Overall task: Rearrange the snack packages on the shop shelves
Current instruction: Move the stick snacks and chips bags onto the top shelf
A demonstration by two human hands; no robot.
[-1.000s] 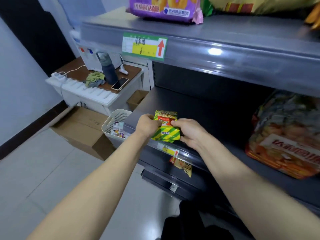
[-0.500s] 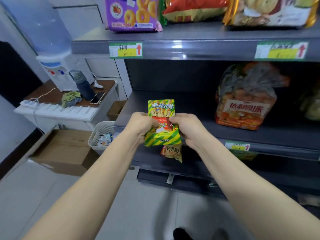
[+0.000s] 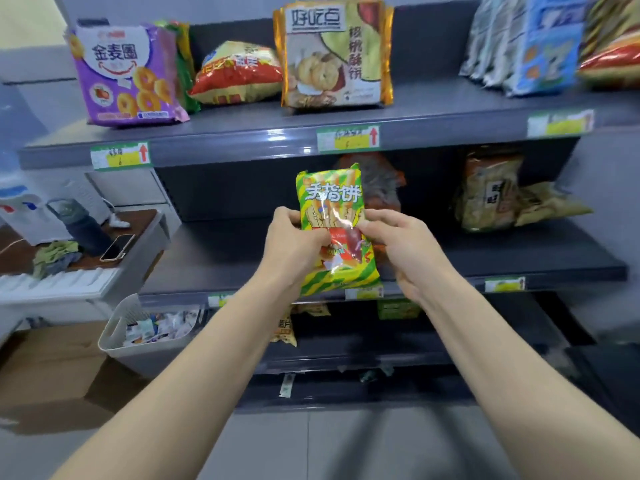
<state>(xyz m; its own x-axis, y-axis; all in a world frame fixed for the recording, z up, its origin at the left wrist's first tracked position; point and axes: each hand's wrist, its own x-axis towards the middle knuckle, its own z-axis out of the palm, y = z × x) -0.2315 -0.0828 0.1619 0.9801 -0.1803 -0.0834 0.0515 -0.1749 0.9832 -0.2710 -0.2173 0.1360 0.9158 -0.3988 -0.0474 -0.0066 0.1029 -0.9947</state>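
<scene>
Evidently mid-carry: the left hand (image 3: 294, 245) and right hand (image 3: 403, 249) are pinching the striped snack bag (image 3: 330, 199) by its sides at frame centre, before the middle shelf (image 3: 221, 258). Setting it upright there is probably coming next (my guess).

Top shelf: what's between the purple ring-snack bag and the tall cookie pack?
In the head view, a red-and-yellow snack bag sits between the purple ring-snack bag and the cookie pack; a green pack shows its edge beside the purple one.
</scene>
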